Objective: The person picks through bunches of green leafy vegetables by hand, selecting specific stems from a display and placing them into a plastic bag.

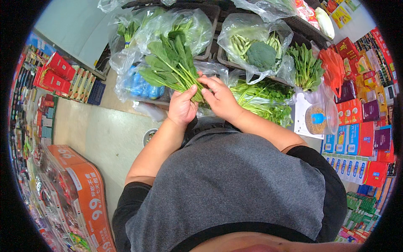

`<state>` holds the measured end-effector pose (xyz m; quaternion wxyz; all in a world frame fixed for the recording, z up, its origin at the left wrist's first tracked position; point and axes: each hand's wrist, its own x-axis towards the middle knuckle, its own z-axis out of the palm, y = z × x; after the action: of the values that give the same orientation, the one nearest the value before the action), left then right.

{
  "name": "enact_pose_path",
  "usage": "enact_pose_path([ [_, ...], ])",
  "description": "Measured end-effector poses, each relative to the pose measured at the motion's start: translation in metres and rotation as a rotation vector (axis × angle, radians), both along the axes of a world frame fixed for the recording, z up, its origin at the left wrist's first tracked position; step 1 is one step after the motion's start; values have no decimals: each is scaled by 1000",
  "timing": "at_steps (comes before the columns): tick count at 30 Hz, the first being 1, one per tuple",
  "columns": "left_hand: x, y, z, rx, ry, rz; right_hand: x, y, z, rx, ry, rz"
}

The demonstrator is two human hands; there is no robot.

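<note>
A bunch of leafy greens (176,60), leaves pointing up and left, is held over the vegetable display. My left hand (184,105) is closed around the lower stems, thumb on top. My right hand (217,96) touches the stem ends from the right, with thumb and fingers bent at them; whether it pinches a stem is hard to tell. Behind the bunch lie vegetables in clear plastic bags (201,28). To the right are a broccoli head (261,56) with green beans (239,45) in an open bag. Leafy celery or herbs (267,94) lie just beyond my right hand.
More greens (304,66) and a red plastic bag (332,67) are at the right, above a clear tub (316,119) with a blue scoop. Stacked cartons (352,138) line the right side. An orange display bin (91,189) stands lower left; a round bowl (149,137) is near my left forearm.
</note>
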<state>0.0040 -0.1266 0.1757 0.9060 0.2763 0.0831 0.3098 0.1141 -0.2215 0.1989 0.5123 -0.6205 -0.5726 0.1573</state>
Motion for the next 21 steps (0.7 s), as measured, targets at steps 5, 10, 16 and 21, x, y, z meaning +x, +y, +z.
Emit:
enact_pose_path([
  [5, 17, -6, -3, 120, 139, 123, -11, -2, -7, -69, -74, 16],
  [10, 40, -19, 14, 312, 262, 78, 8, -8, -14, -21, 13, -93],
  [16, 57, -23, 40, 583, 524, -159, 27, -18, -17, -18, 451, -119],
  [21, 84, -31, 41, 709, 416, -332, 74, -56, 6, 169, 1022, 17],
])
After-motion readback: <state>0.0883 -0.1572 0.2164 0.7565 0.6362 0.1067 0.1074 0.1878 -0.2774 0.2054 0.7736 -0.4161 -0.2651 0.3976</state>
